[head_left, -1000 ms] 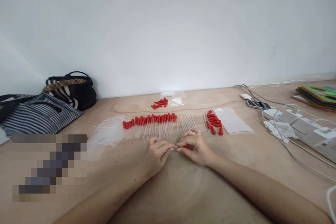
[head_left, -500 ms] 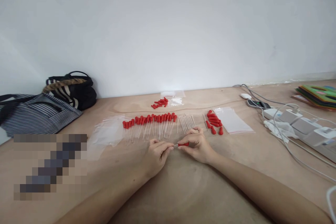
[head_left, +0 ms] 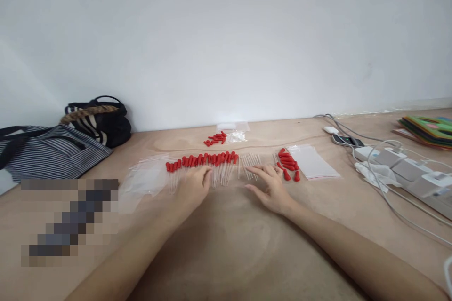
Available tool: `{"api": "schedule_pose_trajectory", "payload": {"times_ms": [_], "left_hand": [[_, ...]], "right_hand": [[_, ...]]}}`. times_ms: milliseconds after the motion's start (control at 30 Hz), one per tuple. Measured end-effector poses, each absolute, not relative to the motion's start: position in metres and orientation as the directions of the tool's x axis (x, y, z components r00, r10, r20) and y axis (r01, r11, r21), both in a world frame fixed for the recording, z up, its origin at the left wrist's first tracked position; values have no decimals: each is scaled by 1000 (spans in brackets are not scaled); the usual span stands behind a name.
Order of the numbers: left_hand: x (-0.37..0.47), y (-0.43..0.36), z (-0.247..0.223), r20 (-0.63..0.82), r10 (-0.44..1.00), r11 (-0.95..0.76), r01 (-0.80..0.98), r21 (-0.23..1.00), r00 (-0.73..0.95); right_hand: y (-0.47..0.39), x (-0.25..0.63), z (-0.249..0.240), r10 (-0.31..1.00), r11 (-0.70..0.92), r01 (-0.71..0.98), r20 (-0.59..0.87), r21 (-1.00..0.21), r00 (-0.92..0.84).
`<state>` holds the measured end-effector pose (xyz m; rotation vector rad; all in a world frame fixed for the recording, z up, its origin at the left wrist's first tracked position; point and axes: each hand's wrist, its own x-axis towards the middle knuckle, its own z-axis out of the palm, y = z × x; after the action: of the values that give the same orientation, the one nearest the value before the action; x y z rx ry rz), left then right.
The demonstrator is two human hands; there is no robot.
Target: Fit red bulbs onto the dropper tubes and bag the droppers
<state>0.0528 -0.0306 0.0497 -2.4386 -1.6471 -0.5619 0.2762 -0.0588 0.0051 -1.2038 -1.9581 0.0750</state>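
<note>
My left hand [head_left: 194, 186] is over the row of glass droppers with red bulbs [head_left: 185, 162], its fingers closed; what they hold, if anything, is hidden. A bulb shows close above its fingertips. To the right my right hand [head_left: 270, 188] has thumb and fingers apart and nothing between them. Its fingertips are at the bare glass tubes [head_left: 254, 160], which lie side by side. Loose red rubber bulbs [head_left: 288, 162] are piled just beyond that hand, and smaller red bulbs [head_left: 217, 138] lie farther back.
Clear plastic bags lie at the left [head_left: 143, 178], right [head_left: 314, 162] and back [head_left: 235, 127]. A striped bag [head_left: 52, 150] and a black bag [head_left: 113, 124] stand at the left. A power strip with chargers [head_left: 416, 169], cables and colored sheets [head_left: 429, 129] occupy the right side.
Both hands have come apart. My left hand has moved left and forward to the dropper row. My right hand has opened and no longer holds the red bulb.
</note>
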Motion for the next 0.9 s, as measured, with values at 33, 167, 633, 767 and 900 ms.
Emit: {"api": "schedule_pose_trajectory", "payload": {"times_ms": [33,167,633,767,900], "left_hand": [[52,-23,54,329,910,-290,955,68,253],[55,1,58,240,963,-115,993,-29,119],[76,12,51,231,957,-171,984,-48,177],[99,6,47,288,904,-316,948,-44,315],[126,10,40,291,888,-358,933,-47,355]], "right_hand": [[-58,278,4,774,503,742,613,-444,-158],[-52,290,3,778,401,803,626,-441,-45],[-24,338,5,811,110,883,555,-456,186],[-21,352,14,864,-63,880,416,-471,284],[-22,358,21,891,-154,888,328,-434,315]]}}
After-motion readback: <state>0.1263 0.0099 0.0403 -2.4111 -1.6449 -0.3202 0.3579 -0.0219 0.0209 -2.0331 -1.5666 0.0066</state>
